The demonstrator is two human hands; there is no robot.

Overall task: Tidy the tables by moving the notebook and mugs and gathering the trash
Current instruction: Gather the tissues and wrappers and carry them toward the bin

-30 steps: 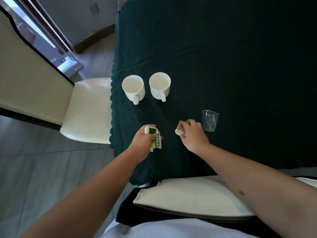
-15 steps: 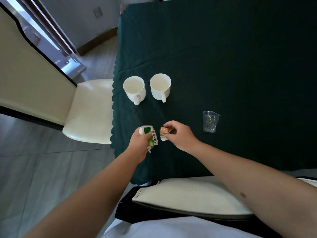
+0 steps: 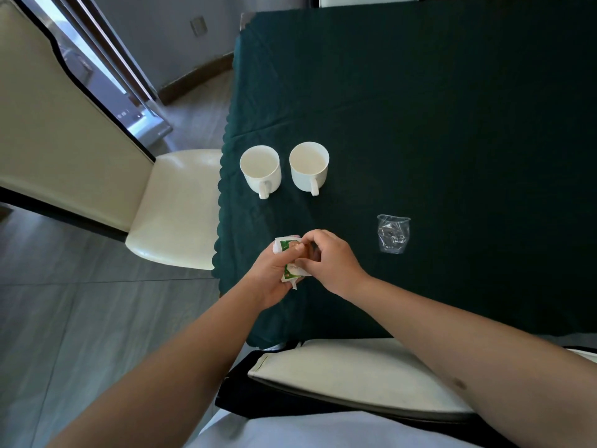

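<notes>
Two white mugs stand side by side near the table's left edge, the left mug (image 3: pixel 260 169) and the right mug (image 3: pixel 309 168), both with handles toward me. My left hand (image 3: pixel 274 273) grips a green and white wrapper (image 3: pixel 290 270) above the near part of the dark green tablecloth (image 3: pixel 436 124). My right hand (image 3: pixel 326 260) touches the left one and pinches a small orange-brown wrapper (image 3: pixel 295 245) against the green one. A crumpled clear plastic cup (image 3: pixel 393 234) stands to the right of my hands. No notebook is in view.
A cream chair (image 3: pixel 174 208) stands at the table's left side, its tall back (image 3: pixel 55 124) further left. Another cream chair seat (image 3: pixel 355 373) lies under my arms at the near edge. Grey floor and a glass door are at the left.
My right hand carried the small orange-brown wrapper leftwards from beside the plastic cup until it met my left hand. The left hand kept hold of the green wrapper.
</notes>
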